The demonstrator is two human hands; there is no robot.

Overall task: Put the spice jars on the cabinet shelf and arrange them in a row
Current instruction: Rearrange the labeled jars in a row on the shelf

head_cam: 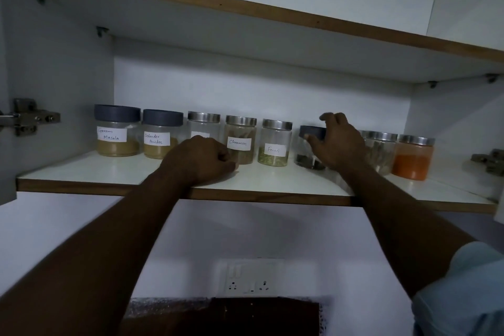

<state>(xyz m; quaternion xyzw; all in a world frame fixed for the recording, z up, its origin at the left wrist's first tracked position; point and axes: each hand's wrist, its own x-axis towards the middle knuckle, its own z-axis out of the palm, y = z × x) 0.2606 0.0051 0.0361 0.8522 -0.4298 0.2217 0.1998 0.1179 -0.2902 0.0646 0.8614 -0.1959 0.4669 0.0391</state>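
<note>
Several spice jars stand in a row on the white cabinet shelf (109, 172). From the left come the Garam Masala jar (117, 131), the Coriander Powder jar (161, 133), a steel-lidded jar (203, 125), the Cinnamon jar (241, 139) and the Fennel jar (275, 143). My right hand (338, 142) grips a dark-lidded jar (309, 144) with dark contents. Right of it stand another steel-lidded jar (381, 150) and an orange powder jar (413, 157). My left hand (203, 158) rests as a fist on the shelf in front of the third jar, holding nothing.
An upper shelf (245, 8) runs overhead. Door hinges sit at the left wall (27, 117) and the right wall (491, 162). Below the cabinet, a switch and socket plate (249, 278) is on the wall above a dark object (223, 316).
</note>
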